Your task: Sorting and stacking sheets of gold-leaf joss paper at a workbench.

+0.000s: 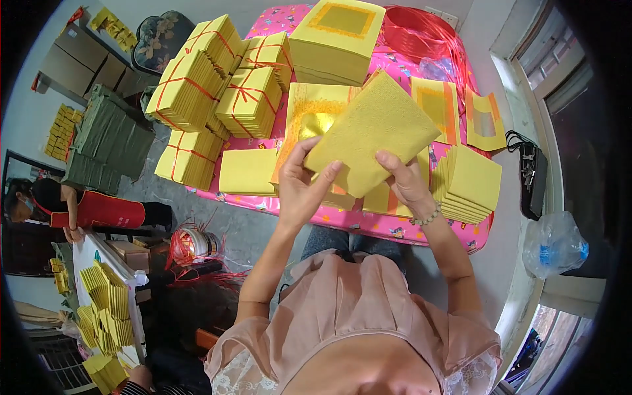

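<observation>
The single fisheye view looks steeply down from the head of the person, close above their body. It faces across the table from its near edge, taking in both near corners.

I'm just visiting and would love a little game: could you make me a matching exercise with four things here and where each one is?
Things:
1. Flat rectangular yellow paper piece
2. Round-beaded bracelet
3. Large loose coil of thin red strips
4. Yellow paper bundles tied with red ribbon

Places:
A. Far right part of the pink-covered table
B. Left side of that table
C. Gripped between the left hand and the right hand
D. Around the right wrist

Right pairs: 1-C; 2-D; 3-A; 4-B
</observation>
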The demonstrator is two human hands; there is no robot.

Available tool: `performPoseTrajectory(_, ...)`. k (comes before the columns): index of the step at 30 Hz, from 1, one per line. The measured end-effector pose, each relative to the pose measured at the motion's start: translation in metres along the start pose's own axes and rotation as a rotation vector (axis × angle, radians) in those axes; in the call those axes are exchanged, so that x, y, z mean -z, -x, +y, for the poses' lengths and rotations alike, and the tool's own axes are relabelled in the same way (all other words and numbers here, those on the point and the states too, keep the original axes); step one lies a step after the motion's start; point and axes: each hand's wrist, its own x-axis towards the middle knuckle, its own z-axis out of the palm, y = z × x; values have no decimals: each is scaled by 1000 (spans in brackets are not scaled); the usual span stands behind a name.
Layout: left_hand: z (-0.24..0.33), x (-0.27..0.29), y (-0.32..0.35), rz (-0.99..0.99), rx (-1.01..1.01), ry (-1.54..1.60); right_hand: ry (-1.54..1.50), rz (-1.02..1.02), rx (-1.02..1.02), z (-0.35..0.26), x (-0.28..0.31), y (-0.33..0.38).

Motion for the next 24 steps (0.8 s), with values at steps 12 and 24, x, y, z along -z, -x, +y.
performPoseTrajectory(12, 11, -2, -26, -270, 79, -62, 238, -33, 17, -13, 5, 6)
performPoseTrajectory(24, 0, -14, -24, -341, 71, 47, 207, -32, 44, -11, 18, 7)
